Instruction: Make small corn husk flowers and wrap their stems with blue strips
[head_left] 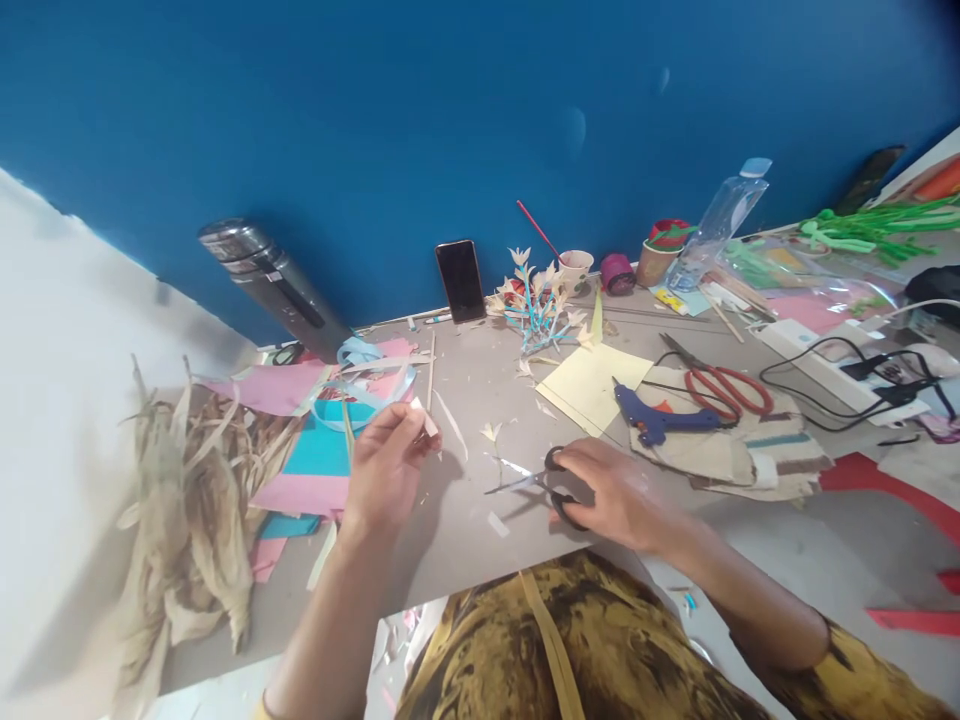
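Observation:
In the head view, my left hand [390, 455] pinches a small pale strip [424, 415], folded or stacked, that looks like dried husk or paper. My right hand [619, 495] has its fingers in the black handles of small scissors [529, 480]. Their blades are spread and point left toward my left hand, apart from the strip. Just beyond the blades a small pale flower [491, 434] lies on the grey table [450, 560]. A little white scrap [497, 524] rests in front of the blades. Farther back stands a bunch of pale flowers with blue stems [536, 305].
Dried husks [195, 500] and coloured paper sheets [322, 440] lie on the left. A dark flask [274, 285] and a phone [460, 280] stand by the blue wall. Rightward are yellow paper [592, 385], a blue glue gun [664, 415], red-handled scissors [724, 385] and a power strip [840, 365] with cables.

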